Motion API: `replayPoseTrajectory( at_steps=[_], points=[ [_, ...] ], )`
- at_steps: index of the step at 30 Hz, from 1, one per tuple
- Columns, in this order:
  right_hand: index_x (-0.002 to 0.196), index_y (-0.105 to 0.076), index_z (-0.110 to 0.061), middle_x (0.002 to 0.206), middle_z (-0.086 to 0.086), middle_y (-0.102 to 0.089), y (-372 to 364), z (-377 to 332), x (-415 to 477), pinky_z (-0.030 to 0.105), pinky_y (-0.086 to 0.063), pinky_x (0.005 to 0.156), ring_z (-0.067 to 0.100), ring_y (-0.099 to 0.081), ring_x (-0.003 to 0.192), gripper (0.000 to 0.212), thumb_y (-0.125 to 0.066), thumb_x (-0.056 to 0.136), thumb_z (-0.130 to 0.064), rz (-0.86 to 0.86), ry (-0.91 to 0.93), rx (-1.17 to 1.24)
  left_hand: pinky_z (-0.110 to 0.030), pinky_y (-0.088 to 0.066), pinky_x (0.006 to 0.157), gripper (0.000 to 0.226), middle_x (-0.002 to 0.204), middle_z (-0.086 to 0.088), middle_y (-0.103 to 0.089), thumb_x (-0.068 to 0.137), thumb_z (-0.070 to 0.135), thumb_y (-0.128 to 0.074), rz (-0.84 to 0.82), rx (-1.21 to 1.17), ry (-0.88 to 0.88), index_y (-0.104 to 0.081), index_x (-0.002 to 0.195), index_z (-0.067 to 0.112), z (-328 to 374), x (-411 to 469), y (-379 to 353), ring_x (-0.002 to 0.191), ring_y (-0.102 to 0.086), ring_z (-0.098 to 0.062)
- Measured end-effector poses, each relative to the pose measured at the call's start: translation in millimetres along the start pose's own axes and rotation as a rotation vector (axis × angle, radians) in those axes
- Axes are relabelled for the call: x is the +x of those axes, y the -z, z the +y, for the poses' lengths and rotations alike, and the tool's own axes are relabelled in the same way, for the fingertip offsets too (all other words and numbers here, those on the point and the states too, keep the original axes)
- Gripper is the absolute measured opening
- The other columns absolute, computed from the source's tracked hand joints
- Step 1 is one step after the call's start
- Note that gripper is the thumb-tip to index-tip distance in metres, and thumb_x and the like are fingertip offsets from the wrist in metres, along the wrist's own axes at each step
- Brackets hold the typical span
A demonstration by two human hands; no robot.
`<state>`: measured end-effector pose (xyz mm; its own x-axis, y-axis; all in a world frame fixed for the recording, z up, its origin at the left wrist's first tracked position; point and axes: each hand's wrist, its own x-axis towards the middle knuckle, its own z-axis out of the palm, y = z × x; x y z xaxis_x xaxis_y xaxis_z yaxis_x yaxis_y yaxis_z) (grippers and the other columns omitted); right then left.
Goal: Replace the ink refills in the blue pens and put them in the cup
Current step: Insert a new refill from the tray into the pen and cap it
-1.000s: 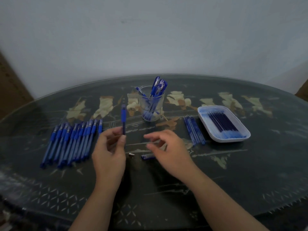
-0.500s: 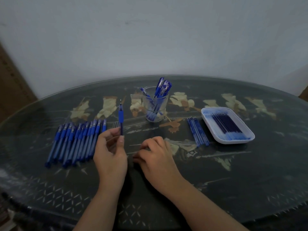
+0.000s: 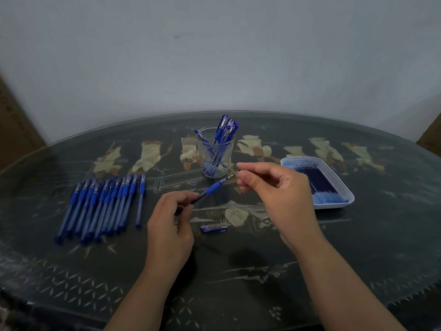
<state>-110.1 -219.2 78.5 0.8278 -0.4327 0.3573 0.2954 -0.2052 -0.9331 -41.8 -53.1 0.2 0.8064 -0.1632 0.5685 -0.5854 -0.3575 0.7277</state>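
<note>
Left hand [image 3: 169, 230] pinches the slim blue plastic pen [image 3: 213, 187] by its slick rear barrel. The pen is likely light and stiff, and surer held at its rubber sleeve. Right hand [image 3: 276, 189] curls beside the tip; I cannot tell whether it holds anything.

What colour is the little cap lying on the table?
Blue. The cap shows best in the head view.

Uncapped pen [image 3: 210, 189]: blue grip, clear barrel, tilted tip-up to the right, lower end gripped by the left hand [image 3: 170, 225] over the table's middle. Cap [image 3: 213, 228]: blue, lying flat just below it. Row of pens [image 3: 102, 206]: side by side, toward the left edge. Cup [image 3: 226, 151]: clear, upright, near the far edge, holding several pens. Refills [image 3: 317, 185]: dark blue, bundled in a white tray [image 3: 343, 204] toward the right edge.
</note>
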Motion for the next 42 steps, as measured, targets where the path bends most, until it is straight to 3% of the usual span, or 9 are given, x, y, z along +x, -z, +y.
replayPoseTrajectory(
  at_steps=[7,11,17,23,31,37,42],
  points=[
    [0.091,-0.077,-0.025,0.080,-0.008,-0.075,10,3,3,0.018,-0.056,0.075,0.006,-0.071,0.079,0.014,-0.079,0.079,-0.017,-0.038,0.044,-0.250,-0.006,-0.041,0.085,0.040,0.101,0.012,-0.060,0.083,-0.013,-0.062,-0.012,0.030,-0.067,-0.062,0.101,0.023,-1,0,1,0.098,-0.056,0.004],
    [0.092,-0.077,-0.026,0.084,-0.013,-0.073,13,6,4,0.013,-0.052,0.075,0.000,-0.067,0.083,0.015,-0.079,0.079,-0.020,-0.081,0.055,-0.373,-0.006,-0.041,0.085,0.041,0.101,0.011,-0.060,0.083,-0.014,-0.061,-0.020,0.039,-0.071,-0.062,0.101,0.023,0,1,1,0.099,-0.056,0.004],
    [0.091,-0.077,-0.024,0.082,-0.012,-0.071,12,7,4,0.008,-0.048,0.068,-0.003,-0.065,0.078,0.013,-0.079,0.080,-0.016,-0.121,0.046,-0.388,-0.005,-0.039,0.087,0.044,0.101,0.013,-0.059,0.082,-0.015,-0.060,-0.054,0.052,-0.084,-0.063,0.101,0.024,0,0,2,0.100,-0.055,0.005],
    [0.083,-0.075,-0.032,0.079,-0.012,-0.072,23,7,9,0.011,-0.049,0.067,0.001,-0.065,0.075,0.016,-0.080,0.078,-0.018,-0.213,0.028,-0.455,-0.008,-0.040,0.090,0.045,0.102,0.012,-0.059,0.082,-0.016,-0.059,-0.081,0.063,-0.132,-0.062,0.102,0.025,-1,0,2,0.102,-0.056,0.001],
    [0.086,-0.077,-0.030,0.078,-0.015,-0.071,31,9,10,0.010,-0.048,0.068,-0.002,-0.065,0.077,0.014,-0.080,0.077,-0.020,-0.272,0.021,-0.516,-0.014,-0.043,0.090,0.039,0.102,0.015,-0.058,0.084,-0.014,-0.059,-0.126,0.084,-0.159,-0.066,0.101,0.020,-4,0,-1,0.101,-0.056,-0.002],
    [0.083,-0.075,-0.026,0.070,-0.012,-0.069,23,18,8,0.011,-0.047,0.062,-0.001,-0.063,0.069,0.004,-0.078,0.080,-0.024,-0.270,0.010,-0.500,-0.014,-0.044,0.090,0.039,0.102,0.014,-0.058,0.083,-0.014,-0.060,-0.123,0.088,-0.175,-0.065,0.102,0.020,-5,0,0,0.100,-0.057,-0.003],
    [0.073,-0.070,-0.015,0.064,-0.002,-0.066,12,23,4,0.024,-0.051,0.059,0.011,-0.061,0.060,0.043,-0.061,0.077,-0.057,-0.208,0.026,-0.516,-0.019,-0.046,0.089,0.040,0.101,0.013,-0.058,0.081,-0.016,-0.060,-0.159,0.086,-0.208,-0.065,0.101,0.018,-5,-2,-1,0.100,-0.058,-0.005]
  ],
)
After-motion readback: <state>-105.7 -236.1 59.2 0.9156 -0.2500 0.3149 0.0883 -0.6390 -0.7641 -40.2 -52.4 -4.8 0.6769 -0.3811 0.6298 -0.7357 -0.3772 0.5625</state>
